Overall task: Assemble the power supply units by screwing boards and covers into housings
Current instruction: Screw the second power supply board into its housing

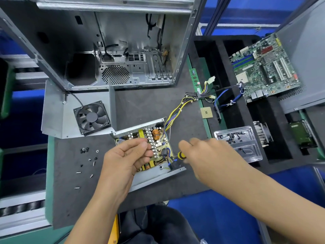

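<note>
Covering most of the desk [84,199] is a dark grey foam mat with a green border at its left and right edges; blue floor shows beyond it. The power supply housing [158,175] lies open near the front edge, at the middle, with its board [158,148] inside and a bundle of wires [177,110] running toward the right edge. The left hand [123,161] is over the board, its fingers curled and its thumb pressed against them; what it pinches cannot be told. The right hand [207,154] grips a yellow and black screwdriver [181,155] at the right wall of the housing. Loose screws [88,161] are scattered on the mat toward the left edge, well apart from the housing. A metal cover with a fan [92,117] lies behind the housing, on the left, and a computer case [112,41] stands open at the back edge. Past the right edge there are a clear tray [246,145] of small parts and a motherboard [263,67] on black foam. Bare mat remains between the housing and the case.
</note>
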Motion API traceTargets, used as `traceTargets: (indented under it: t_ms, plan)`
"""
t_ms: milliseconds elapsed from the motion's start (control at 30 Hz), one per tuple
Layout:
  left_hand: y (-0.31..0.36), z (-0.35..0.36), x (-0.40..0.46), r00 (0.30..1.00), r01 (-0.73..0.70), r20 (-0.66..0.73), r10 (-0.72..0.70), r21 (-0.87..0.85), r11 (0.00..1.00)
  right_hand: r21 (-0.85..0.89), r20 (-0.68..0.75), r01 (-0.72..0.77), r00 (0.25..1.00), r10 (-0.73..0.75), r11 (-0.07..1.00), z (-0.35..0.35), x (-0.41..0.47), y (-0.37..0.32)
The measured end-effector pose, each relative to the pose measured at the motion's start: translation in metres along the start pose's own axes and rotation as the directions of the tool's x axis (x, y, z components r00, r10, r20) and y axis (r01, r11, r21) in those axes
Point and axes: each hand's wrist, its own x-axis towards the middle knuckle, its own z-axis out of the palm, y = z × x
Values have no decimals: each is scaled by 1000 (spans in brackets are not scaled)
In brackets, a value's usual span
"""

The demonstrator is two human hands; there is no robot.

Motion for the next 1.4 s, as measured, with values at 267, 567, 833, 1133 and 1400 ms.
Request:
traceTargets:
  t_ms: [267,567,833,1133,1400]
  plan:
    - [0,1,1,1000,-3,18,3,-1,1000,199,-100,-57,992,78,978,18,1,12]
    - [1,0,-1,1000,6,29,-6,1,1000,27,-51,-62,997,64,998,8,2,3]
    - [1,-1,-4,1000,13,29,-13,4,1000,93,-92,8,996,1,996,19,-1,11]
    - [-2,-1,-8,999,7,40,-8,25,1000,489,-229,-214,904,361,846,33,2,4]
    - [-3,-1,-14,999,4,48,-4,7,1000,904,-230,-115,682,694,412,32,-8,18]
